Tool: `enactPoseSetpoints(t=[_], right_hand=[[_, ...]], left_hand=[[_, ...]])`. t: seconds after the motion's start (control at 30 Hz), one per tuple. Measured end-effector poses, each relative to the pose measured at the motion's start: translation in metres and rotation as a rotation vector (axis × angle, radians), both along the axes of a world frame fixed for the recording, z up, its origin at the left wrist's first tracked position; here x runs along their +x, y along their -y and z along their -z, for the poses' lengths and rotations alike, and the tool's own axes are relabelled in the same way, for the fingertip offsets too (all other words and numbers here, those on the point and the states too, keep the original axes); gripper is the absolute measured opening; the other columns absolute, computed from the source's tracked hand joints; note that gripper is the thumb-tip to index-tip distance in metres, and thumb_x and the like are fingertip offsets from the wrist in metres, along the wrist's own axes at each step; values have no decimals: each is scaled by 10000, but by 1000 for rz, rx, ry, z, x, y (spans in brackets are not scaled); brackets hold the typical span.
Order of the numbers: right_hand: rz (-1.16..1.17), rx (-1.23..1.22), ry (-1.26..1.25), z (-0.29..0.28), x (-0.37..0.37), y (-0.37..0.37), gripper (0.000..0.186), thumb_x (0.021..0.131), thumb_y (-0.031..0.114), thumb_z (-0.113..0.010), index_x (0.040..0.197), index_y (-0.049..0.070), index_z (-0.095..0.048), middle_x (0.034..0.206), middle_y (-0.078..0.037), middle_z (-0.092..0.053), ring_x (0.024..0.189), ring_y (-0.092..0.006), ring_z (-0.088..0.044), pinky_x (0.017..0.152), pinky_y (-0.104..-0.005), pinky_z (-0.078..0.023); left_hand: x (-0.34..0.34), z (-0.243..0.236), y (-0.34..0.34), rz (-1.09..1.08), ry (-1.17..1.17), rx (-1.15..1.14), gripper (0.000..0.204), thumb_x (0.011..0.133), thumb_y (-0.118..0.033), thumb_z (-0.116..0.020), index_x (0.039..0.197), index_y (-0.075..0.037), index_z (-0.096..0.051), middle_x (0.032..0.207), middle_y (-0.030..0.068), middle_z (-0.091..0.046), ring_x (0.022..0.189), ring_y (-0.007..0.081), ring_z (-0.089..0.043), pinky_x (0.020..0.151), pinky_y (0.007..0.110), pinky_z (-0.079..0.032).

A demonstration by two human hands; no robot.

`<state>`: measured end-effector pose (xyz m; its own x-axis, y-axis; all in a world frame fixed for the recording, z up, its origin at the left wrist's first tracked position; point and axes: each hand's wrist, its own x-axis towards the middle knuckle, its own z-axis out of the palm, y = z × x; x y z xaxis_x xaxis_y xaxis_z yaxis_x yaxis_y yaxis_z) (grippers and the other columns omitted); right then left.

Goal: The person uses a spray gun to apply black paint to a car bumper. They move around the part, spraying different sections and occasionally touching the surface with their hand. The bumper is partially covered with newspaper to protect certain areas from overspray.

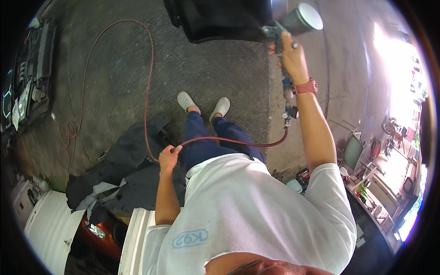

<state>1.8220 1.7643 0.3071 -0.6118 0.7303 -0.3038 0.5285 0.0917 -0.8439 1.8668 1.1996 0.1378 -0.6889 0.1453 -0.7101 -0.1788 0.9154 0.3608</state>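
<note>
My right hand [293, 56] is wrapped round the handle of a spray gun [275, 33], with the arm stretched out ahead of me. On top of the gun sits a tilted grey cup [300, 19] with a pale lid. Below the grip hang a filter and fittings [288, 98], where the hose joins. Just beyond the gun's nozzle is a glossy black panel [224, 20], partly cut off by the top edge. At my left side, my left hand [168, 156] is closed on the red air hose [215, 139], which crosses in front of my legs.
The hose loops over the dark textured floor [119, 64] to a coil [68, 130] at the left. Dark cloth [133, 160] lies in a heap beside me. Car parts [32, 87] stand at the far left; a chair [354, 149] and clutter fill the right.
</note>
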Motion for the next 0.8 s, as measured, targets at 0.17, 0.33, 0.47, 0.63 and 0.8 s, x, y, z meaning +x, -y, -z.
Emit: enactPoseSetpoints(t=[0.17,0.33,0.47,0.63,0.8], right_hand=[[123,51,-3,10,46,-79,544,1137,472,-467,1249,-22,-667,893,-110,-764,735,-165,-754,481,-287,-518],[224,71,-24,40,72,-144,585,1122,512,-458,1241,-23,-663,913,-134,-780,765,-196,-777,490,-316,-534],[308,66,8,73,82,-177,597,1112,529,-470,1238,-15,-681,893,-126,-775,740,-193,-771,495,-322,-548],[295,98,-15,96,85,-154,571,1120,506,-476,1218,-9,-703,855,-103,-758,705,-169,-748,475,-303,-536],[159,3,-83,81,72,-48,500,1131,438,-515,1227,-15,-702,847,-92,-752,702,-134,-725,460,-278,-516]], left_hand=[[11,-2,-35,68,62,2,471,924,-473,-805,921,-6,-745,843,159,-754,795,332,-725,769,436,-545],[17,-13,-54,75,45,-4,470,932,-466,-801,909,-1,-733,818,160,-737,774,327,-714,754,436,-539],[20,-18,-53,55,22,-26,477,946,-472,-786,904,-2,-722,795,144,-716,749,288,-690,743,421,-529],[26,-19,-48,-8,-27,-65,462,946,-439,-797,898,14,-722,795,159,-730,740,308,-701,739,430,-538],[27,-18,-21,-8,-67,-72,451,941,-412,-810,884,24,-710,782,162,-723,715,316,-692,720,431,-536]])
